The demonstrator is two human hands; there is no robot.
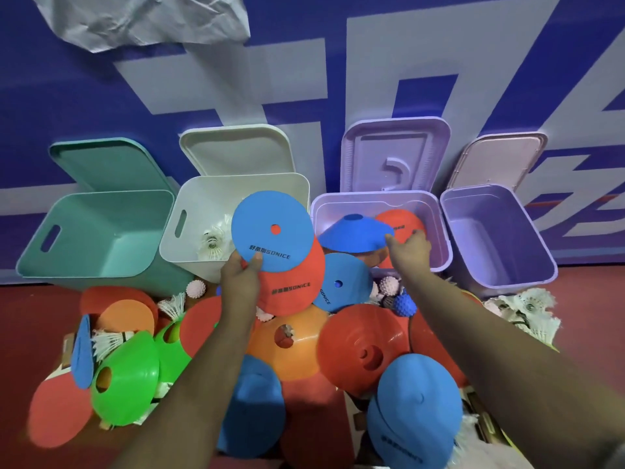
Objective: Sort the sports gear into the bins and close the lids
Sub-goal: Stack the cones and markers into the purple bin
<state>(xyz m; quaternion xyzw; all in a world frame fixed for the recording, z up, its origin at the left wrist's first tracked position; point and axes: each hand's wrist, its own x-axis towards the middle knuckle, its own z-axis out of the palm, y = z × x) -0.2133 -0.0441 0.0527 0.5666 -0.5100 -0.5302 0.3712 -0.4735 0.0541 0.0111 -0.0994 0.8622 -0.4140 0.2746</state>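
Note:
My left hand (241, 275) grips a stack of disc cones, a blue cone (267, 228) in front of a red cone (294, 286), held up before the white bin (189, 231). My right hand (409, 248) reaches over the rim of the lilac bin (439, 231) and holds the edge of a blue cone (355, 236) over a red cone (402, 221) lying inside. The white bin holds shuttlecocks (213, 245). The teal bin (84, 238) and the purple bin (497, 238) look empty. All lids stand open against the wall.
A heap of disc cones in red, orange (294, 343), green (128, 374) and blue covers the floor below my arms. Spiky balls (404, 304) and loose shuttlecocks (531, 309) lie among them. A blue and white banner wall stands behind the bins.

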